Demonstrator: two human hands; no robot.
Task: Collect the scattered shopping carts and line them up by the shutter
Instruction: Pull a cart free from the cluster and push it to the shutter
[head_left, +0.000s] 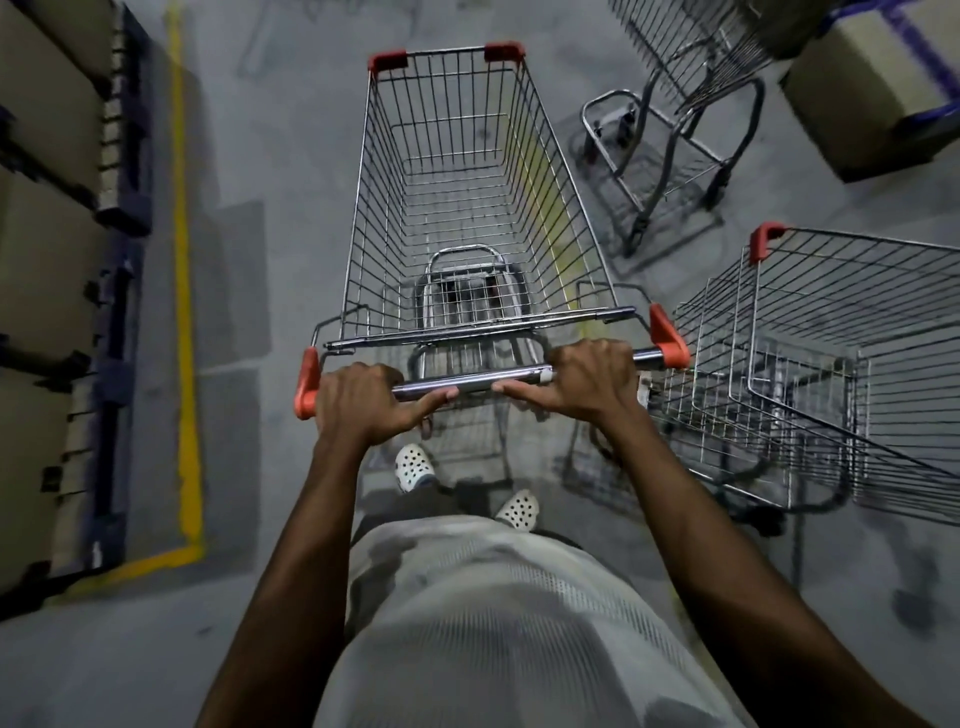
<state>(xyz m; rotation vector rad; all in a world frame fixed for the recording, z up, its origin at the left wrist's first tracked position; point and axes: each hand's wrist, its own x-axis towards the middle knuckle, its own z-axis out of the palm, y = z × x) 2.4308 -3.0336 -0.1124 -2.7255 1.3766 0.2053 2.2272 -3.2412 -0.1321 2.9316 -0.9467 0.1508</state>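
Note:
An empty wire shopping cart (467, 197) with red corner caps stands straight ahead of me on the grey floor. My left hand (366, 402) grips the left part of its metal handle bar (478, 383), and my right hand (582, 382) grips the right part. Close on the right, almost touching my cart's handle end, is a second wire cart (831, 374), angled across. A third cart (691, 98) is farther off at the upper right, only partly in view. No shutter is visible.
A yellow floor line (184, 291) runs along the left, beside dark pallets carrying cardboard boxes (47, 218). Another cardboard box (878, 88) on a blue base sits at the top right. My feet in white perforated clogs (415, 467) stand behind the cart.

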